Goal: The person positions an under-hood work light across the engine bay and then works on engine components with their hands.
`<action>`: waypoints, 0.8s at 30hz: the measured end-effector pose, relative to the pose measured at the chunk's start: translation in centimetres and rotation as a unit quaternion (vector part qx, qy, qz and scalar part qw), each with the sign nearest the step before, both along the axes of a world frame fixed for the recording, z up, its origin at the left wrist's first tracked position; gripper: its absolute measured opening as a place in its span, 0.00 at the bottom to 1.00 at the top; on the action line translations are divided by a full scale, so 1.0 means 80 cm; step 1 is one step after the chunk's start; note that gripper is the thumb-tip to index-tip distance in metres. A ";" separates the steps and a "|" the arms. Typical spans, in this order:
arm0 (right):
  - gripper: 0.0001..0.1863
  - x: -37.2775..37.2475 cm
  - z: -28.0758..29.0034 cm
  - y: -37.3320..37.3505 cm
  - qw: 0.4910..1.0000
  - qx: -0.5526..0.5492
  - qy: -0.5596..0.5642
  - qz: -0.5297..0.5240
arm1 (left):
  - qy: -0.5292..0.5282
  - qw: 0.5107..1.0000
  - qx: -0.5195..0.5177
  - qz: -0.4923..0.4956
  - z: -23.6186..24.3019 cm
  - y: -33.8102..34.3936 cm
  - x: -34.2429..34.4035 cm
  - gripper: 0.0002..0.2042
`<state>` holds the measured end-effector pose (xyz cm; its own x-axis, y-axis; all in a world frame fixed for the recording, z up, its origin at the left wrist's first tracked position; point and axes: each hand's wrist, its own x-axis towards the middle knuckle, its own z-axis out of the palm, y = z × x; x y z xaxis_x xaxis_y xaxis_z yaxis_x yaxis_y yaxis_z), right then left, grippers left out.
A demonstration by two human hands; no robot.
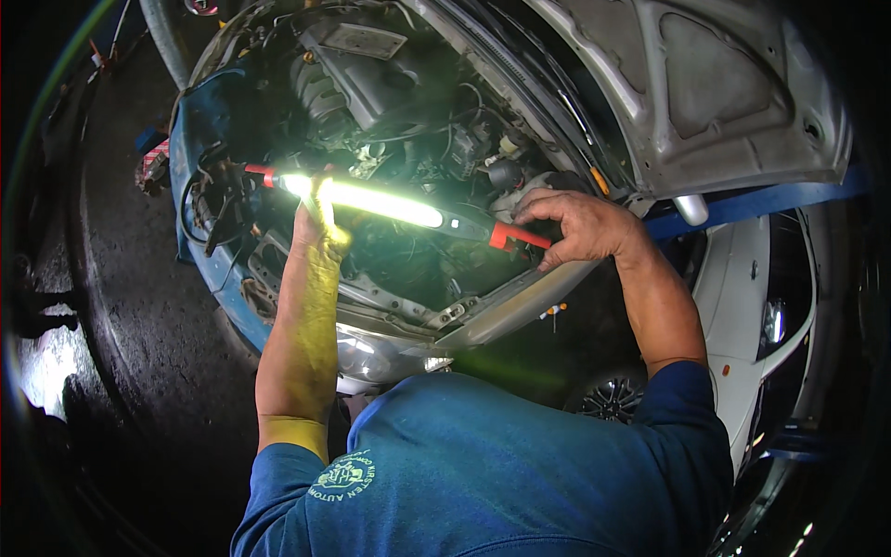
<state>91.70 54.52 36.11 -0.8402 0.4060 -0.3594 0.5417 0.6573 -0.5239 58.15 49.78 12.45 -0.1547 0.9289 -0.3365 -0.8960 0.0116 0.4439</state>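
A lit bar-shaped work light [469,226], dark grey with red ends, is held slantwise over the open engine bay. My left hand [320,227] grips it near its upper left end, the fingers largely lost in the glare. At the other end my right hand [585,227] is curved around the red tip, with thumb and fingers apart. Whether it touches the tip I cannot tell. Below the light lies the engine [367,79] with its dark cover, hoses and wiring, partly washed out by the brightness.
The raised hood [715,84] stands at the upper right. A blue cover [209,121] hangs over the car's left side. Nearest me are the front edge and a headlight [362,357]. A white car [742,306] is parked at the right. Dark floor [121,278] lies to the left.
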 end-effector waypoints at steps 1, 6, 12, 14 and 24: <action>0.34 0.004 0.000 -0.003 1.000 -0.004 0.001 -0.030 | 0.005 1.000 0.013 -0.002 -0.004 0.002 0.001 0.23; 0.28 0.026 -0.001 -0.015 0.990 0.090 -0.067 -0.080 | -0.002 1.000 0.021 -0.004 0.010 0.010 0.027 0.24; 0.29 0.037 -0.027 -0.042 0.984 0.072 -0.079 -0.144 | 0.042 0.998 -0.015 -0.037 0.050 0.002 0.055 0.26; 0.35 0.037 -0.037 -0.048 0.986 -0.016 -0.070 -0.149 | 0.070 0.995 -0.012 -0.069 0.049 -0.001 0.059 0.28; 0.32 0.072 -0.078 -0.100 0.897 -0.322 0.055 -0.298 | -0.065 0.989 0.094 0.097 0.053 0.002 0.023 0.34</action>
